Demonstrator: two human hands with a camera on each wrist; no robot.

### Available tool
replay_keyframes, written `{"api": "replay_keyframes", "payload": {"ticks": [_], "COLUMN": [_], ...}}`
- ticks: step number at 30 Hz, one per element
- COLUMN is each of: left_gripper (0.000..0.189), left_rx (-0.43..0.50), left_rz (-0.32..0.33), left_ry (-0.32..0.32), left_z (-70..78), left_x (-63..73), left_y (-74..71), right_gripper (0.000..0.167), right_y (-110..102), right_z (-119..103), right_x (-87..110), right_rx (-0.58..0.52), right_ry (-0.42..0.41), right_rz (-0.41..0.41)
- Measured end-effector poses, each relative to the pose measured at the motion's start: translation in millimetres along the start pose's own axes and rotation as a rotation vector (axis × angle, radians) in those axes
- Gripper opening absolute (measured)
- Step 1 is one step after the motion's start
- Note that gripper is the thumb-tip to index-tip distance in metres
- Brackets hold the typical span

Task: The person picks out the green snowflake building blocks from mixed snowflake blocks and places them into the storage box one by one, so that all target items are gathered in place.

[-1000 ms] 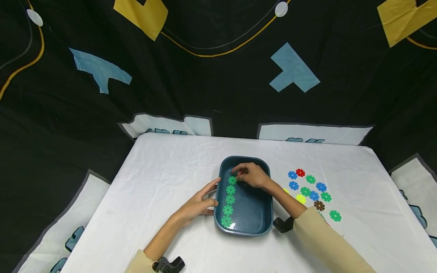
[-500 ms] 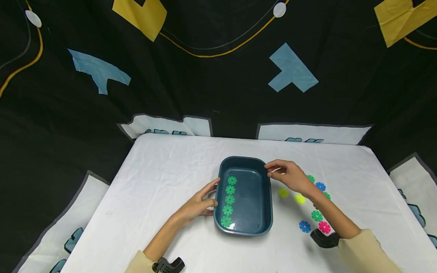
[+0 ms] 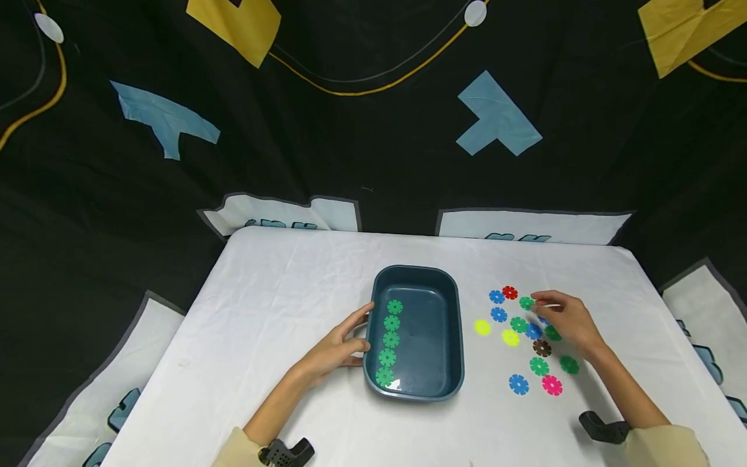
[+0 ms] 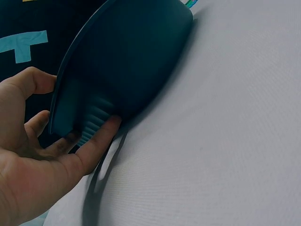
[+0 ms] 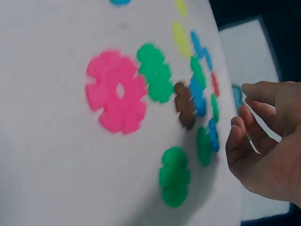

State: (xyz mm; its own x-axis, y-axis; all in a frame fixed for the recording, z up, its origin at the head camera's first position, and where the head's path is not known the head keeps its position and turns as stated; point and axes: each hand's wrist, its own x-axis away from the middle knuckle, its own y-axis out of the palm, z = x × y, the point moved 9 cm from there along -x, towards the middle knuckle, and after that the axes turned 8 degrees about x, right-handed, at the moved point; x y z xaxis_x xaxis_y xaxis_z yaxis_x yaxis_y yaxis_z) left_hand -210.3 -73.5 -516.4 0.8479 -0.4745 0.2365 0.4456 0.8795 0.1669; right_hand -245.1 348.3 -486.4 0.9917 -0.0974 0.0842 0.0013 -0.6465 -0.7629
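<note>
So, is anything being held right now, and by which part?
Nothing visibly gripped. Left hand braces the dark teal tray at its left side, fingers against it from outside. Right hand, near a green flower-shaped disc, appears empty.

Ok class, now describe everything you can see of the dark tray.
The tray is dark teal, rectangular with rounded corners, open-topped and plastic-looking, with a ribbed patch outside. It sits upright on the white cloth, long sides running front to back. Five green notched discs lie lined up inside, near its left side, which the left hand touches.
</note>
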Motion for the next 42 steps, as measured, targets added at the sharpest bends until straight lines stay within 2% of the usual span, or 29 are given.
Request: {"api": "replay_keyframes", "payload": {"ticks": [4, 10, 17, 26, 35, 38, 42], "left_gripper": [0.078, 0.078, 0.078, 0.079, 0.078, 0.078, 0.078], "left_rx": [-0.001, -0.008, -0.016, -0.020, -0.022, -0.019, -0.016], "left_rz": [-0.006, 0.001, 0.011, 0.007, 0.015, 0.011, 0.005], "left_ry": [-0.001, 0.000, -0.002, 0.000, -0.002, 0.001, 0.006], "left_z": [0.0, 0.3, 0.3, 0.9, -0.1, 0.1, 0.9], "left_x": [0.0, 0.5, 0.9, 1.0, 0.0, 0.1, 0.6], "left_y": [0.1, -0.1, -0.9, -0.2, -0.8, -0.7, -0.4], "right_gripper": [0.046, 0.051, 0.047, 0.046, 0.026, 0.021, 0.023], "right_y": [5.8, 12.4, 17.7, 18.6, 10.9, 9.1, 7.7], "right_z": [17.3, 27.5, 27.4, 27.3, 7.5, -0.4, -14.9], "right_x": [-6.7, -14.7, -20.9, -25.0, -18.9, -16.1, -11.1], "right_rx": [0.011, 0.059, 0.129, 0.138, 0.165, 0.150, 0.109], "right_ry": [0.058, 0.069, 0.073, 0.125, 0.032, 0.002, -0.050], "right_rz": [-0.019, -0.056, -0.055, -0.046, 0.075, 0.089, 0.087]}}
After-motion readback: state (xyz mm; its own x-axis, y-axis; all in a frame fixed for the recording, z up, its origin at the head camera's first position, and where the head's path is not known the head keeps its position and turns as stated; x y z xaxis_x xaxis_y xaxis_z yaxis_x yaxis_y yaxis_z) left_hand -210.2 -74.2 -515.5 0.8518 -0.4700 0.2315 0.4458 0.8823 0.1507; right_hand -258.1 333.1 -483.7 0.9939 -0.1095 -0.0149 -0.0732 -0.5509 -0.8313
